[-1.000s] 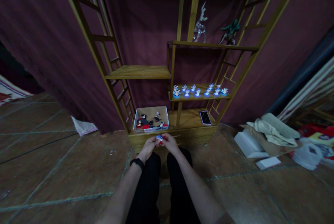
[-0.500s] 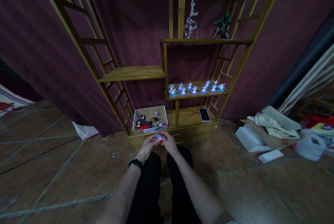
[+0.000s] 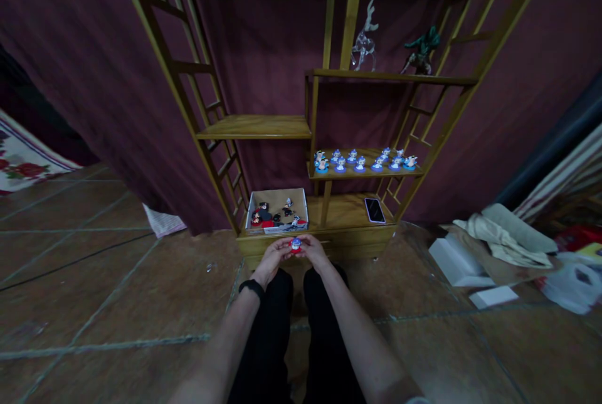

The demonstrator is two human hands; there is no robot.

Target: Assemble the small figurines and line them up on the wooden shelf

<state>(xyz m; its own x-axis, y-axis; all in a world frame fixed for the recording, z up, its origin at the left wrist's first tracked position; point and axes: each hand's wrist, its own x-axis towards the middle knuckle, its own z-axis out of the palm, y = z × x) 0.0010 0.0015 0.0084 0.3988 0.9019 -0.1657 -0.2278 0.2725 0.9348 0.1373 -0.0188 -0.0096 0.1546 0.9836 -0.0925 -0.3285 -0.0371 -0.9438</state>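
Observation:
Between my two hands is a small figurine [image 3: 296,245] with a blue-and-white top and a red base. My left hand [image 3: 274,257] pinches it from the left, and my right hand [image 3: 312,249] grips its right side. Both hands are above my knees, in front of the cabinet's lower drawers. Just beyond them, a shallow cardboard box [image 3: 301,197] on the bottom shelf holds several small dark and red figures. Several similar blue-and-white figurines [image 3: 360,164] stand in rows on the middle right shelf [image 3: 367,173].
A phone or tablet [image 3: 375,210] lies on the bottom shelf. Higher up stand a clear deer figure [image 3: 364,46] and a green figure [image 3: 423,51]. White boxes [image 3: 458,261], cloth [image 3: 501,239] and a plastic bag [image 3: 571,285] lie on the floor at right.
The view has shifted, so the shelf appears farther right. Both hands still hold the figurine, which now sits more upright and faces me more plainly.

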